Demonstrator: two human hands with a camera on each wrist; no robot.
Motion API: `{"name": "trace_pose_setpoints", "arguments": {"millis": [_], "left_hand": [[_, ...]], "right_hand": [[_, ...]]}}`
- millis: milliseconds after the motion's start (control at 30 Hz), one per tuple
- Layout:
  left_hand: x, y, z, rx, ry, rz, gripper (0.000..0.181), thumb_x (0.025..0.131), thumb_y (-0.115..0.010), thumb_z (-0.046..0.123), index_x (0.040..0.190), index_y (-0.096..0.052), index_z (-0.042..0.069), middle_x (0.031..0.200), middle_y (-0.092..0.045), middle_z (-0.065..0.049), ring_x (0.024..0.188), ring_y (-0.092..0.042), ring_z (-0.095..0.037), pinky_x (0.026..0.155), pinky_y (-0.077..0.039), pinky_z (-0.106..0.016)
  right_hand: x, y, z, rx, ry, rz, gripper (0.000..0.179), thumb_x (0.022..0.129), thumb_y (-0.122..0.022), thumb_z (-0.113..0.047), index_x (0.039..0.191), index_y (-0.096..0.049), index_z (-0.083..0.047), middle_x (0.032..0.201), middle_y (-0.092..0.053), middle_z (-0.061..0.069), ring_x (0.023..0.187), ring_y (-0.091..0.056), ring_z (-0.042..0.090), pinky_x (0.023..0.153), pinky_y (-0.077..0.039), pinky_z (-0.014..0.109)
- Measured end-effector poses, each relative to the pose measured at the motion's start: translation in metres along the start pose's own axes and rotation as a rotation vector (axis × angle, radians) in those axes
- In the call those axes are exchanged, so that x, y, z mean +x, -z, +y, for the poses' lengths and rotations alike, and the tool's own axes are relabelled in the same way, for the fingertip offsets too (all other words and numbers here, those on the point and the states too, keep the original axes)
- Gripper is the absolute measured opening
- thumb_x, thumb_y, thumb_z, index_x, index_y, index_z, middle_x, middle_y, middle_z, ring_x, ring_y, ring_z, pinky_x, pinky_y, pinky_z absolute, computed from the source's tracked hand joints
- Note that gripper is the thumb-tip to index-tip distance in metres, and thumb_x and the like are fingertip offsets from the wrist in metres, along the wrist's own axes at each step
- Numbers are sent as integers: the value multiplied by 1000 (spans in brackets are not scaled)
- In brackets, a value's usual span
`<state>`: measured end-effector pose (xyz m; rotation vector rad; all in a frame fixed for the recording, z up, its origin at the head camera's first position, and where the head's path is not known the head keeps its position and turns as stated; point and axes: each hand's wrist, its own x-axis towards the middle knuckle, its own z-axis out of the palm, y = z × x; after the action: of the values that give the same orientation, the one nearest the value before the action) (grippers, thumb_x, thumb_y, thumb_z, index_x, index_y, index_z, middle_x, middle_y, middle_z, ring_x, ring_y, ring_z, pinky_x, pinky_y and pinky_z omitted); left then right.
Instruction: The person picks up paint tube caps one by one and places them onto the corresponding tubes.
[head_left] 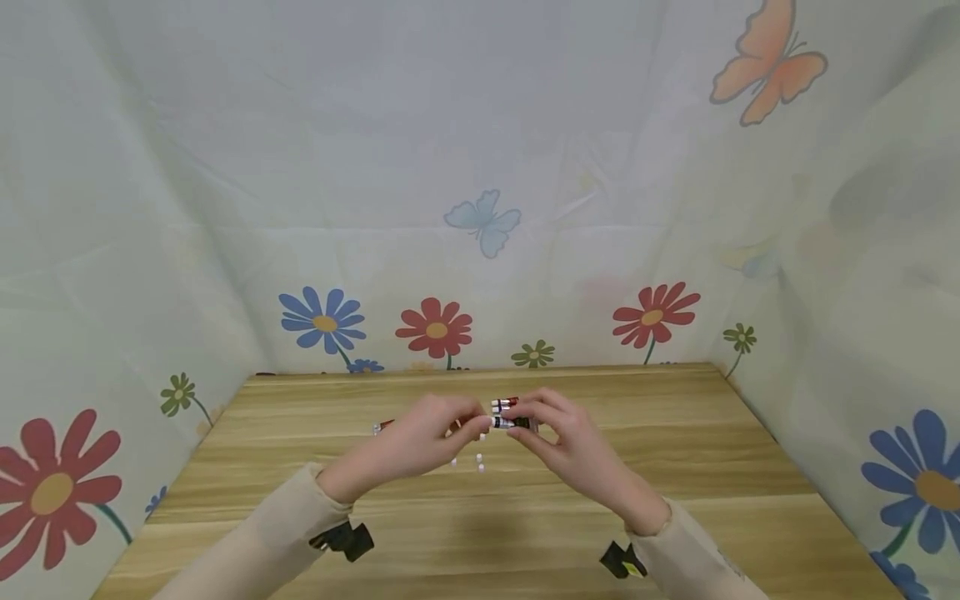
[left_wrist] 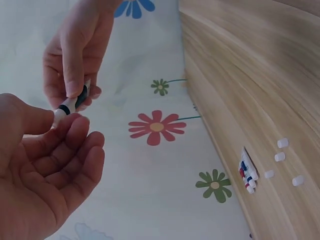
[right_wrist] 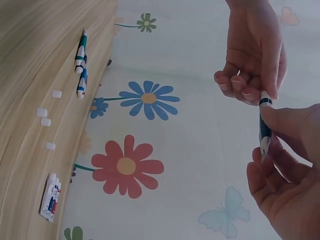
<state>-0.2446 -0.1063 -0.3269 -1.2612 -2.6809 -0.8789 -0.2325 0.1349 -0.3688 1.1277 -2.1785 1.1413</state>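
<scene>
Between my two hands is a small dark paint tube [right_wrist: 265, 125] with a white label band, held up above the table. My right hand [head_left: 566, 433] grips its body between thumb and fingers. With thumb and forefinger, my left hand [head_left: 427, 437] pinches the white cap [left_wrist: 59, 116] at the tube's other end, its remaining fingers loosely curled. Several loose white caps [head_left: 479, 457] lie on the table below the hands. More paint tubes [head_left: 505, 403] lie behind the right hand, partly hidden by it in the head view.
Another group of paint tubes [right_wrist: 82, 60] lies on the wooden table [head_left: 480, 542] to the left, mostly hidden behind the left hand in the head view. A light cloth [head_left: 375, 167] printed with flowers and butterflies hangs around the table's back and sides.
</scene>
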Motion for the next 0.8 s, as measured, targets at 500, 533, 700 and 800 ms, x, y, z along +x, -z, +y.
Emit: {"name": "trace_pose_setpoints", "arguments": {"millis": [500, 533, 700, 800], "left_hand": [[1, -10, 5, 33, -29, 32, 14, 105, -57, 18, 97, -66, 11, 74, -53, 9, 59, -42, -4, 54, -40, -22], [1, -12, 5, 43, -42, 36, 14, 105, -57, 18, 98, -66, 10, 75, -54, 8, 60, -43, -4, 55, -41, -23], [2, -14, 6, 104, -30, 49, 13, 105, -57, 18, 100, -67, 12, 80, -57, 10, 62, -47, -5, 57, -44, -23], [1, -14, 6, 129, -38, 64, 11, 104, -58, 17, 101, -67, 12, 81, -57, 10, 63, -47, -5, 57, -44, -22]], "right_hand": [[-4, 0, 3, -166, 122, -14, 26, 90, -74, -2, 116, -72, -7, 111, -68, 4, 96, -65, 15, 74, -56, 28], [-5, 1, 4, -181, 132, -16, 26, 90, -74, -3, 116, -72, -7, 111, -69, 4, 96, -65, 15, 75, -56, 28], [-5, 3, 5, -198, 150, -32, 27, 91, -73, -2, 118, -71, -6, 111, -71, 3, 95, -64, 13, 75, -55, 27], [-4, 3, 6, -179, 147, -41, 26, 93, -71, -3, 118, -71, -5, 111, -72, 3, 92, -63, 12, 72, -53, 24]]}}
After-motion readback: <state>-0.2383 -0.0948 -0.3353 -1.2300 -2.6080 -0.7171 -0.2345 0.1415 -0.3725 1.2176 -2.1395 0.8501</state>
